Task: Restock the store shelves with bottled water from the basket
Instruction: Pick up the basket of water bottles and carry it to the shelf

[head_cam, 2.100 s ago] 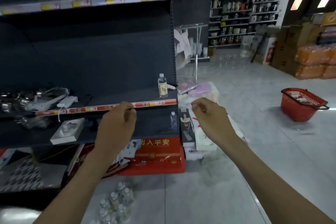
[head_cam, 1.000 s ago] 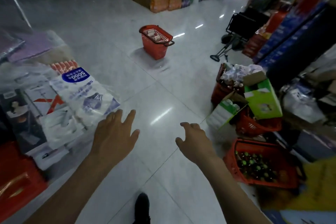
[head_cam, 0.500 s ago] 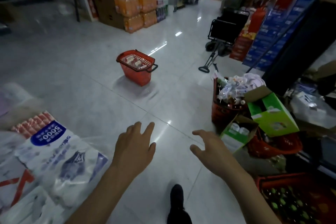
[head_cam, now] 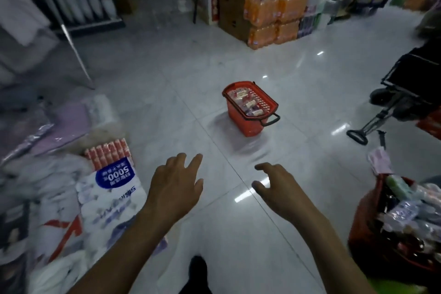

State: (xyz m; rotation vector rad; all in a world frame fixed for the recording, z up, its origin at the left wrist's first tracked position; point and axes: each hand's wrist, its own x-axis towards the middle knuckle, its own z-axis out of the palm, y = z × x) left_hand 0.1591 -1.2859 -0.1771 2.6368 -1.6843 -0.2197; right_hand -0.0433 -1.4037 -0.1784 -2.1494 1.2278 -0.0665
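At my left, the white plastic-wrapped tissue pack point(head_cam: 112, 188) lies on the floor. My left hand point(head_cam: 175, 188) hangs empty, fingers loosely spread. The red plastic basket point(head_cam: 250, 124) of clear water bottles point(head_cam: 245, 102) stands on the tiles ahead, more central than half a second ago. My right hand point(head_cam: 279, 188) is empty too, fingers slack.

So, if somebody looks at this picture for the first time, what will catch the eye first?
The red basket stands alone on the pale floor in the middle, with bottles lying inside. Next, the left hand and right hand, both empty with fingers spread, stretch toward it in the foreground. Behind, stacked orange drink packs glow at top centre.
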